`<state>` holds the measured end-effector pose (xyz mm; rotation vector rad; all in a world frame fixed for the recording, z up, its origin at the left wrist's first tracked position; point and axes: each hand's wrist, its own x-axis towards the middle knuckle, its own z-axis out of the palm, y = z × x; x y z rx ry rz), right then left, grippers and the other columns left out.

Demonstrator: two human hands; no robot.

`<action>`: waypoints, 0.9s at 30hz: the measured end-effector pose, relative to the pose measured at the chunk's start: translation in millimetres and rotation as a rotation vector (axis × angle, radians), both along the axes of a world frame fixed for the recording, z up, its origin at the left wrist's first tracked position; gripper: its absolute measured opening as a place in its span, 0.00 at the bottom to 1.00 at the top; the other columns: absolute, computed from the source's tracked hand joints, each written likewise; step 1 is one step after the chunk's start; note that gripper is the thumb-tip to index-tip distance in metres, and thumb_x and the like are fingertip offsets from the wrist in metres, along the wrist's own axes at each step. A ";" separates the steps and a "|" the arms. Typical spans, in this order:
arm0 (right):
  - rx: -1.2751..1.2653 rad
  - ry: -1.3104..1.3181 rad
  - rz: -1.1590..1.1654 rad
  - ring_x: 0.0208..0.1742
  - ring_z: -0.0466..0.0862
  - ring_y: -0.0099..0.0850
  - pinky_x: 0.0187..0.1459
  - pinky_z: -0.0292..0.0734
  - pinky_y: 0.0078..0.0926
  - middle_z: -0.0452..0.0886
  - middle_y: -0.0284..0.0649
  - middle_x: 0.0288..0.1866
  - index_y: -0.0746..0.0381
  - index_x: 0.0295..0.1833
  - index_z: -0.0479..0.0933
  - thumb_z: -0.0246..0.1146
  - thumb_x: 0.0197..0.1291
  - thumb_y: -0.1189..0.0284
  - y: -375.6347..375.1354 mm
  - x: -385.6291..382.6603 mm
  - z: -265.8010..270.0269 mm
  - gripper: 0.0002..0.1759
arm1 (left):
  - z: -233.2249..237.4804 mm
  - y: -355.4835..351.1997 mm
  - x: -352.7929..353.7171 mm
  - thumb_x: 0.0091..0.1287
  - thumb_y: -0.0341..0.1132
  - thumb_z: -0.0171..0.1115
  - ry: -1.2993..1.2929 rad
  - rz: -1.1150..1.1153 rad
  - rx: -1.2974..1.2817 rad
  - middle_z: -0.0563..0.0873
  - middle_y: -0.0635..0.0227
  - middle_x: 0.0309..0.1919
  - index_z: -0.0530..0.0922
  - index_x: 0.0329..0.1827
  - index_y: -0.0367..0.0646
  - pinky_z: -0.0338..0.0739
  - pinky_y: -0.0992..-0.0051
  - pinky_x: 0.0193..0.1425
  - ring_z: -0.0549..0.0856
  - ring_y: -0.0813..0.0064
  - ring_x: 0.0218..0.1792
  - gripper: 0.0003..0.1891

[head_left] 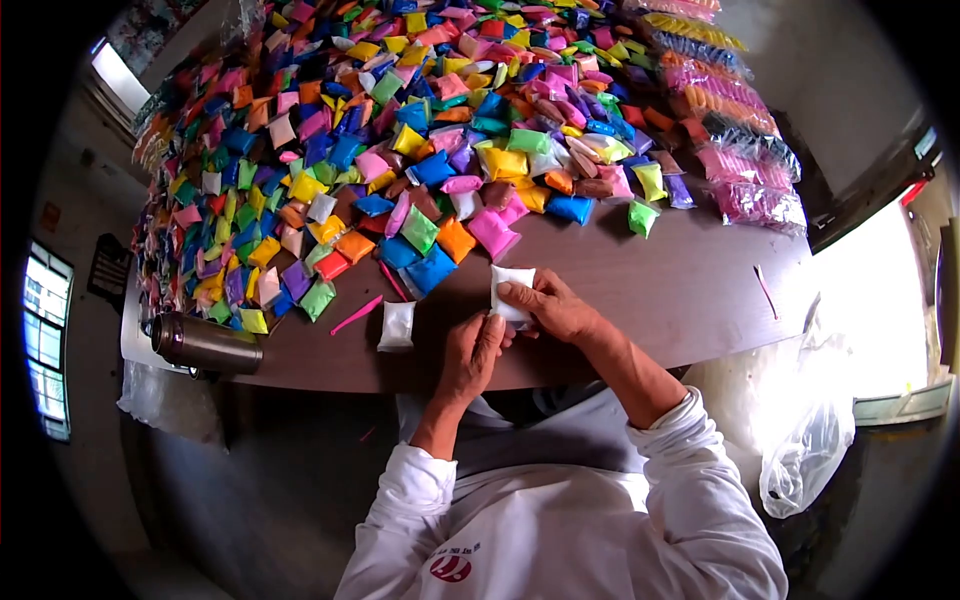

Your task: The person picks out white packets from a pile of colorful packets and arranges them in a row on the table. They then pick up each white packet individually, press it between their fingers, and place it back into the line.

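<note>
I hold the white packet (513, 285) in both hands, just over the near edge of the table (680, 290), about at its middle. My right hand (555, 308) is closed on it from the right, thumb across its face and fingers behind. My left hand (470, 355) comes up from below and is shut on its lower edge, as far as I can tell, since my own knuckles hide the fingertips. Gripped from 2 sides like this, the soft packet stays flat and facing me instead of sagging.

A 2nd white packet (397, 325) lies flat just left of my left hand, near the same edge, apart from the colours and easy to reach. 2 pink sticks lie near it: 1 (357, 314) to its left and 1 (393, 281) just beyond it, at the foot of the heap.

The heap of coloured packets (400, 130) covers the far and left parts of the table, which leaves a bare strip along the near edge where my hands have room. Rows of bagged packets (740, 130) run down the far right side. A metal flask (205, 343) lies on its side at the near left corner, clear of my arms. A clear plastic bag (805, 450) hangs off the near right corner.
</note>
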<state>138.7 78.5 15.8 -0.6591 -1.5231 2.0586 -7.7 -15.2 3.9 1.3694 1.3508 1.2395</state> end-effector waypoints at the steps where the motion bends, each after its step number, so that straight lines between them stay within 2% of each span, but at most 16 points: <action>1: 0.004 -0.015 0.009 0.19 0.74 0.20 0.18 0.66 0.15 0.79 0.35 0.22 0.64 0.34 0.78 0.56 0.66 0.55 1.4 1.6 -2.4 0.22 | -0.2 -0.1 -0.6 0.71 0.49 0.48 0.001 0.000 0.000 0.81 0.68 0.25 0.78 0.34 0.37 0.72 0.81 0.30 0.78 0.82 0.25 0.22; 5: 0.101 -0.060 0.019 0.18 0.74 0.19 0.17 0.65 0.15 0.79 0.34 0.22 0.63 0.32 0.78 0.57 0.65 0.53 2.3 4.4 -4.2 0.22 | -1.2 0.2 -1.8 0.71 0.48 0.49 0.023 -0.018 0.054 0.80 0.68 0.24 0.78 0.34 0.38 0.72 0.81 0.29 0.77 0.81 0.25 0.21; 11: 0.021 -0.006 -0.006 0.19 0.74 0.18 0.17 0.64 0.14 0.79 0.33 0.23 0.62 0.31 0.77 0.57 0.64 0.50 -6.0 0.3 7.8 0.24 | -0.1 1.0 -0.5 0.71 0.48 0.48 0.009 0.008 0.035 0.80 0.67 0.24 0.77 0.35 0.37 0.71 0.81 0.29 0.77 0.81 0.24 0.20; 17: 0.205 -0.106 -0.062 0.17 0.74 0.18 0.16 0.63 0.15 0.77 0.32 0.19 0.62 0.30 0.77 0.55 0.66 0.52 -8.7 -2.6 12.0 0.24 | -2.7 2.1 0.6 0.72 0.47 0.47 0.074 0.020 0.063 0.80 0.68 0.23 0.77 0.34 0.37 0.71 0.80 0.28 0.77 0.80 0.23 0.20; 21: 0.183 -0.118 -0.049 0.15 0.73 0.18 0.15 0.63 0.15 0.77 0.31 0.18 0.63 0.29 0.77 0.55 0.66 0.53 -6.8 1.1 10.9 0.24 | -2.9 2.5 1.8 0.73 0.47 0.47 0.118 0.018 0.097 0.80 0.68 0.23 0.76 0.34 0.37 0.71 0.80 0.28 0.77 0.80 0.23 0.20; 24: 0.128 -0.056 0.001 0.18 0.74 0.18 0.17 0.65 0.14 0.78 0.33 0.21 0.63 0.32 0.77 0.55 0.66 0.54 -5.8 0.6 5.7 0.23 | -2.0 0.4 -2.0 0.73 0.44 0.47 0.086 -0.002 0.022 0.80 0.65 0.25 0.76 0.37 0.37 0.72 0.76 0.30 0.79 0.75 0.26 0.18; 26: 0.042 -0.037 -0.169 0.21 0.75 0.19 0.19 0.67 0.13 0.79 0.34 0.24 0.64 0.37 0.76 0.55 0.67 0.55 -7.6 -2.4 -4.1 0.21 | 1.4 -0.7 -0.1 0.73 0.44 0.46 0.053 0.014 0.010 0.80 0.65 0.25 0.76 0.36 0.37 0.72 0.76 0.30 0.79 0.76 0.26 0.19; 27: -0.004 -0.016 -0.166 0.23 0.75 0.19 0.21 0.68 0.13 0.78 0.33 0.27 0.64 0.41 0.75 0.55 0.67 0.55 -4.9 -0.3 -1.0 0.20 | 2.6 -1.1 0.5 0.73 0.45 0.46 0.020 0.025 0.000 0.80 0.66 0.24 0.76 0.35 0.37 0.72 0.76 0.30 0.79 0.76 0.26 0.19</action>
